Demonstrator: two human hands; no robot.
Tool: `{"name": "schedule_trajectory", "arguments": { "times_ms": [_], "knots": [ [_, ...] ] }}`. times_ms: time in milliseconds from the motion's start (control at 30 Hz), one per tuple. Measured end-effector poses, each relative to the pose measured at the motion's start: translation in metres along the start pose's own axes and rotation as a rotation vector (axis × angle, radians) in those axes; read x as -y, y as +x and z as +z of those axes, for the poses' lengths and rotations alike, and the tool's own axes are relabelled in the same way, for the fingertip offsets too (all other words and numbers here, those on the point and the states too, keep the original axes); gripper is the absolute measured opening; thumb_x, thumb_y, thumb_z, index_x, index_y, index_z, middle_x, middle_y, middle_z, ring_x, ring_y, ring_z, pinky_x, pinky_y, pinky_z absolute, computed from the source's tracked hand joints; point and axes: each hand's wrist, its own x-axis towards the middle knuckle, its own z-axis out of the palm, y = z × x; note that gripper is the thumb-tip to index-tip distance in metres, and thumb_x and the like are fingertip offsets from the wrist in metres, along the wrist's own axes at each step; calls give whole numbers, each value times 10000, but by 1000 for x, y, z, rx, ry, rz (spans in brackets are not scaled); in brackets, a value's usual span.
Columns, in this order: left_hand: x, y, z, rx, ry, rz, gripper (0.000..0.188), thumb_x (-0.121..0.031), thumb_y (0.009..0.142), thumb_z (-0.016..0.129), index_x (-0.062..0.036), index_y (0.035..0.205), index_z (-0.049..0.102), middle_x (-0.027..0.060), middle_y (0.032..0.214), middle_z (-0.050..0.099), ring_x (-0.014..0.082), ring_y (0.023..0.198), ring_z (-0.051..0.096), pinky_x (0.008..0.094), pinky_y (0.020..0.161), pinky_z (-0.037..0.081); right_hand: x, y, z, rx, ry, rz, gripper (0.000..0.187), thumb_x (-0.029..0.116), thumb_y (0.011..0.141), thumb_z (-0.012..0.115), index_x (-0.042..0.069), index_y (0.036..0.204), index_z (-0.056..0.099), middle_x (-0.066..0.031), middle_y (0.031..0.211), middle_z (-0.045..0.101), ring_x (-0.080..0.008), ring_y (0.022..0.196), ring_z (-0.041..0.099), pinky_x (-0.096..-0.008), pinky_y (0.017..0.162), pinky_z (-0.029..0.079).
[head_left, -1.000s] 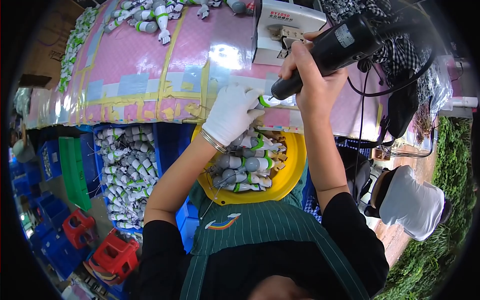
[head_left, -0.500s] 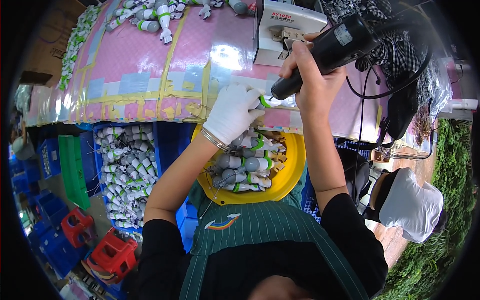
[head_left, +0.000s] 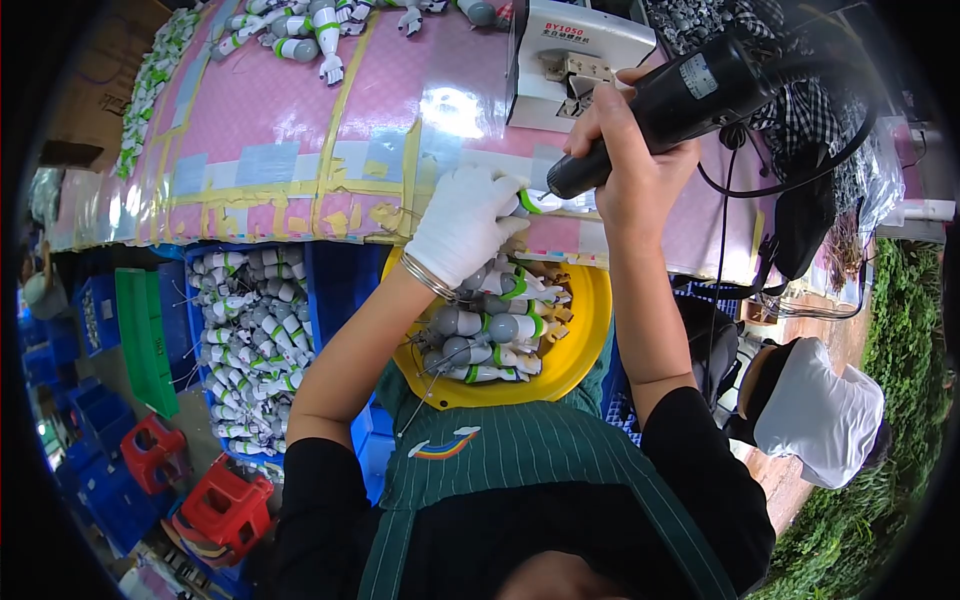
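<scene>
My left hand (head_left: pixel 462 226), in a white glove, grips a small white and green part (head_left: pixel 530 202) at the edge of the pink table (head_left: pixel 300 110). My right hand (head_left: pixel 628 160) holds a black electric screwdriver (head_left: pixel 680 100), its tip pressed against that part. Right under both hands a yellow bowl (head_left: pixel 580 345) sits on my lap, filled with several grey, white and green parts (head_left: pixel 480 325).
A white machine box (head_left: pixel 575 50) stands on the table behind the screwdriver. More parts lie at the table's far edge (head_left: pixel 300 30). A blue crate of parts (head_left: pixel 250 340) is at my left, red stools (head_left: pixel 215 500) below it. Another person in white (head_left: pixel 820 415) sits at the right.
</scene>
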Motion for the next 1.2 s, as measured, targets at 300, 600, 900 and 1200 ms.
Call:
{"name": "schedule_trajectory", "arguments": {
  "times_ms": [300, 600, 900, 1200],
  "knots": [
    [-1, 1, 0, 12, 20, -15, 375, -177, 744, 749, -66, 1086, 643, 146, 972, 603, 356, 973, 556, 449, 850, 445, -13, -12, 2, 4, -60, -33, 192, -29, 867, 612, -36, 1036, 521, -72, 599, 540, -165, 474, 535, -306, 518, 461],
    [-2, -1, 3, -49, 48, 50, 316, -223, 761, 739, -69, 1012, 625, 118, 921, 591, 333, 914, 567, 449, 792, 431, -26, -17, -2, 88, -28, -78, 186, -32, 847, 607, -45, 1013, 524, -76, 605, 533, -163, 470, 519, -306, 502, 451],
    [-4, 0, 2, -14, 57, 6, 315, -220, 766, 736, -65, 1017, 626, 138, 921, 597, 347, 894, 572, 457, 775, 444, -27, -22, 3, 42, -48, -112, 117, -17, 868, 616, -31, 943, 526, -71, 596, 525, -146, 462, 506, -288, 486, 443],
    [2, 8, 1, -27, 71, 47, 341, -236, 760, 745, -70, 1045, 659, 151, 951, 622, 364, 921, 586, 458, 808, 463, -31, -24, 14, -169, -202, -214, 135, -62, 867, 639, -37, 963, 548, -34, 646, 561, -118, 517, 546, -270, 505, 442]
  ]
}}
